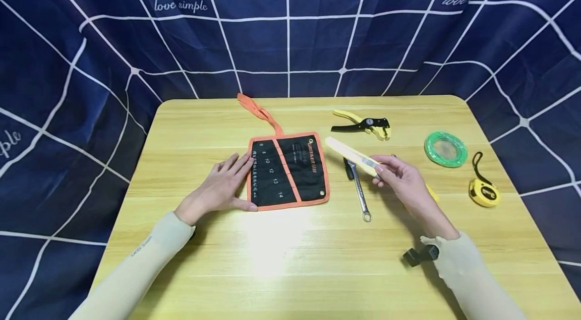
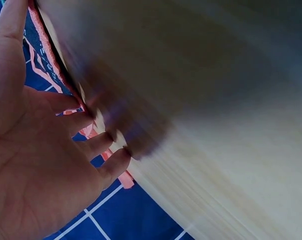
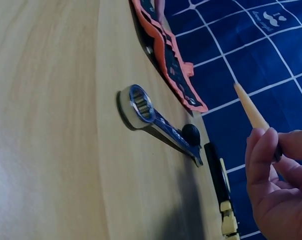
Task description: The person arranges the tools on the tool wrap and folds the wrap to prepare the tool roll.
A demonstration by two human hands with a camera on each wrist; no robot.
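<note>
Pinching a cream stick (image 1: pixel 351 155) (tip aimed far-left) is the right hand (image 1: pixel 401 177); the flat left hand (image 1: pixel 222 186) presses the pouch (image 1: pixel 288 169).

Yellow wire stripper (image 1: pixel 363 124), green wire coil (image 1: pixel 446 149), yellow tape measure (image 1: pixel 484 192).

tool pouch (image 1: pixel 288 171) mid-table (image 1: pixel 290 259) | wrench (image 1: pixel 360 192) just right of it | wire stripper (image 1: pixel 363 124) behind wrench | tape roll (image 1: pixel 446 149) further right | tape measure (image 1: pixel 483 190) nearest right edge
</note>
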